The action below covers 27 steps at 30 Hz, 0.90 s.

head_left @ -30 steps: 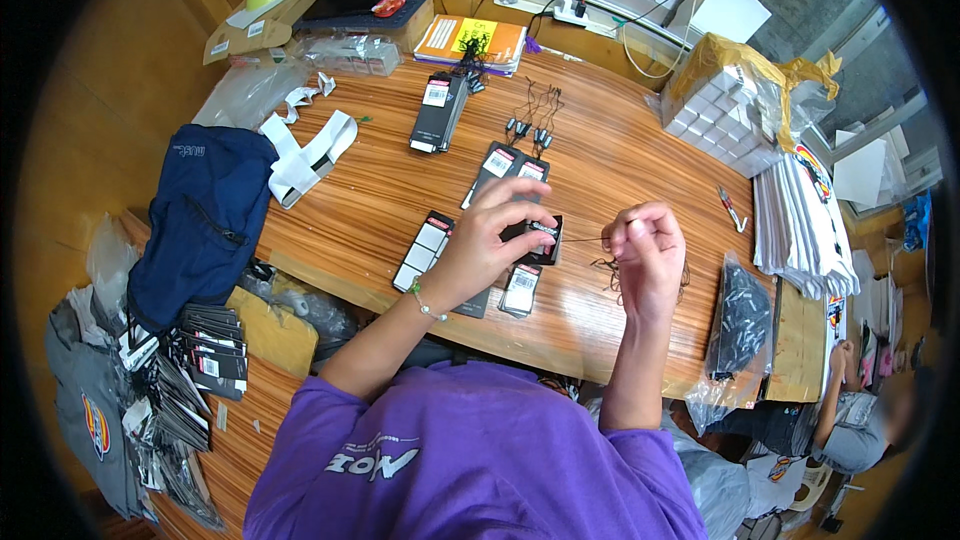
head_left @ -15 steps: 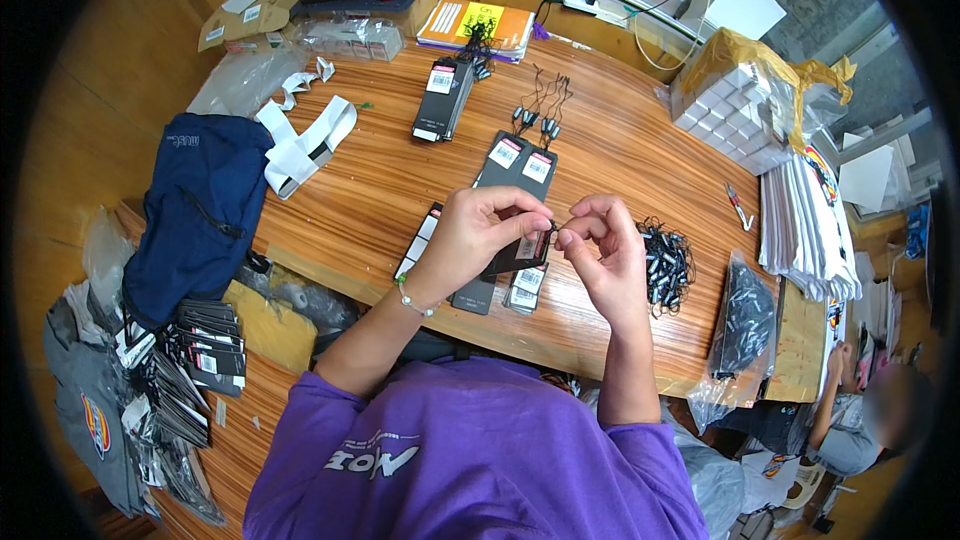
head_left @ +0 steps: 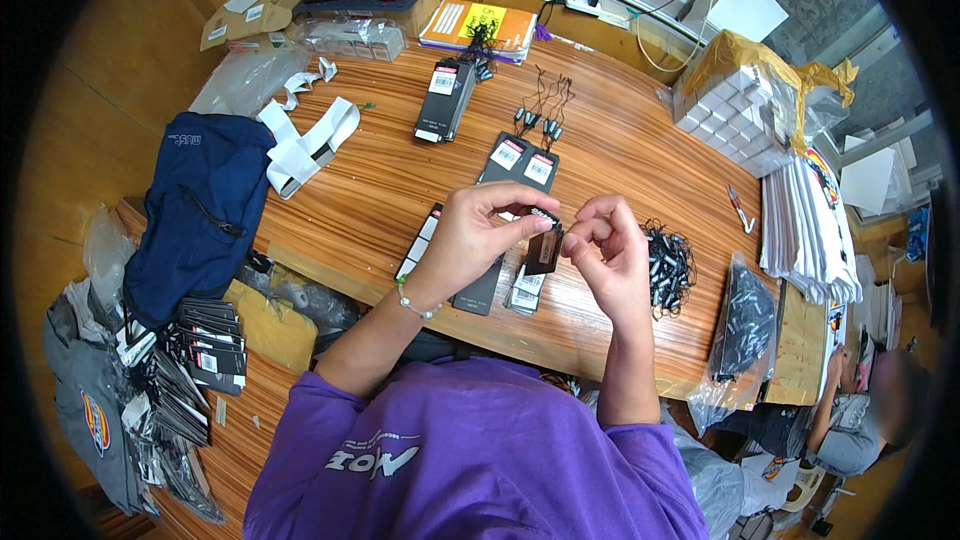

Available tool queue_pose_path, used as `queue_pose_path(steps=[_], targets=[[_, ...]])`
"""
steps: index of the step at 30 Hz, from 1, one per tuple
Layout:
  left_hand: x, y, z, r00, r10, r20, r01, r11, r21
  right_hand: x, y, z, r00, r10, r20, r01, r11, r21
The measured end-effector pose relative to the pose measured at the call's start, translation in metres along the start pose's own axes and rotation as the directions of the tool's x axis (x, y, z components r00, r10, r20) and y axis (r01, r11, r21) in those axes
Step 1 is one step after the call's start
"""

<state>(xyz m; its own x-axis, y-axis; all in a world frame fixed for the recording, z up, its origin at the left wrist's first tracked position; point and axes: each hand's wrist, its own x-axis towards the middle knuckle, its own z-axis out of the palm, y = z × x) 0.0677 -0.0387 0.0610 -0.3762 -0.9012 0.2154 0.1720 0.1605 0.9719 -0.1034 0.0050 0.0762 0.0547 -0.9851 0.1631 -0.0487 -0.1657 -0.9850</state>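
Above the table's front part my left hand pinches a small dark hang tag by its top edge, so that it hangs upright. Close beside the tag, my right hand has its thumb and fingertips pressed together; whatever lies between them is too small to make out. Under my hands lie dark grey hang tags with white barcode stickers, their black strings spread away from me. Small labelled cards lie below the held tag. To the right sits a pile of black tag strings.
A tag stack stands farther back. On the right are a plastic-wrapped box, folded white garments, a small cutter and a bag of strings. A navy bag lies left. Another person sits at the far right.
The tag in my left hand has swung from tilted to nearly upright, its face turned more toward me. My right fingertips have drawn slightly away from its top.
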Motion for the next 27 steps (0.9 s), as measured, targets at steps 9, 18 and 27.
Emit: queue_pose_path(steps=[9,18,27], targets=[[-0.003,0.005,0.002,1.000,0.005,-0.017,-0.006,1.000,-0.012,-0.002,-0.004,0.001,0.997,0.027,0.072,-0.030,0.999,0.039],[-0.006,0.008,0.005,1.000,0.024,0.017,-0.025,0.998,0.052,-0.002,-0.002,-0.002,0.999,0.035,0.031,-0.039,0.989,0.144],[-0.004,0.011,0.005,0.999,-0.051,0.006,0.050,0.997,0.055,-0.001,-0.005,-0.004,1.000,-0.004,0.005,0.003,0.988,0.157]])
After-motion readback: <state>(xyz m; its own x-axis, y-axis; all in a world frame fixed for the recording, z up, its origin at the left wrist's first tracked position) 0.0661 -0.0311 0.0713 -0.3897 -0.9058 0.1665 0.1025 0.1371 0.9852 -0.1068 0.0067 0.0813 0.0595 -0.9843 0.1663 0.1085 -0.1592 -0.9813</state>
